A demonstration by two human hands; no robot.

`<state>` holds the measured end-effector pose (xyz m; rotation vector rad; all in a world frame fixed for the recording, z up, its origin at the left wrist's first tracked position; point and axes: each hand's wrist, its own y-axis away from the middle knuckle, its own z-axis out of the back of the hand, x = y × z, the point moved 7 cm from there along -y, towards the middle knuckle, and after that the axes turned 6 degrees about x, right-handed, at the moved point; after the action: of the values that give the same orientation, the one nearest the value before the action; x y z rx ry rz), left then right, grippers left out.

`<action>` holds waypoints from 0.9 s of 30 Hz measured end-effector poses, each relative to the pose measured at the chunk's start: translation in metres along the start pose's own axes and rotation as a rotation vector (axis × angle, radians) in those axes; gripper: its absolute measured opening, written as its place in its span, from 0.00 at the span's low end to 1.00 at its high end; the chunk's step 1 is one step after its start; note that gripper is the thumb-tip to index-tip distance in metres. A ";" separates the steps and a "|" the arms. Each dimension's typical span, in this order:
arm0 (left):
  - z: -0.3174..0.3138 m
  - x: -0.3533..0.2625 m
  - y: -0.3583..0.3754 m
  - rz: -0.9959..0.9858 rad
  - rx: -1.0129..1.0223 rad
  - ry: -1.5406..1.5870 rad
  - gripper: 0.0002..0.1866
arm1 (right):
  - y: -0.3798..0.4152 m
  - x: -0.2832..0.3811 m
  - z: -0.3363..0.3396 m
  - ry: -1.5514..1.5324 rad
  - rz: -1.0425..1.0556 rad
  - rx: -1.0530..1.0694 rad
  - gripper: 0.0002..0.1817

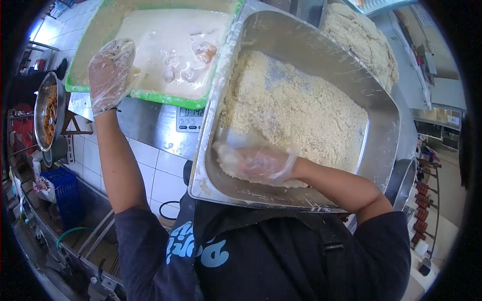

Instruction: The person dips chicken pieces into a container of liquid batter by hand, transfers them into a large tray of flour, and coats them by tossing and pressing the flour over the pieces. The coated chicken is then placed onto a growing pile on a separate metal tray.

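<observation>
My left hand [111, 75], in a clear plastic glove smeared with batter, is above the near left edge of a green tub [165, 97]. Its fingers are curled under, and I cannot tell what they hold. White batter [155, 47] fills the tub, with coated pieces [203, 51] poking out at the right. Inside a deep steel pan [321, 37], my right hand [258, 161], also gloved, is low in the crumbly flour [296, 100] at the near left side. Motion blurs its fingers.
A digital timer [189, 119] sits on the steel table below the tub. More flour [361, 42] is heaped beyond the pan's far right side. At the left stands a steel bowl [50, 111] of browned food, with a blue crate [61, 198] lower down.
</observation>
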<state>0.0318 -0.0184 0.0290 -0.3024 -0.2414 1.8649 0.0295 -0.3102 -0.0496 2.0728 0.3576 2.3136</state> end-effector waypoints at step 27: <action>0.001 0.005 -0.004 0.197 0.031 0.315 0.14 | 0.012 -0.019 0.008 0.145 -0.725 -0.030 0.39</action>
<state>0.0341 -0.0126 0.0305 -0.6095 0.0348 1.9792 0.0410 -0.3238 -0.0656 1.4140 0.8924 1.9822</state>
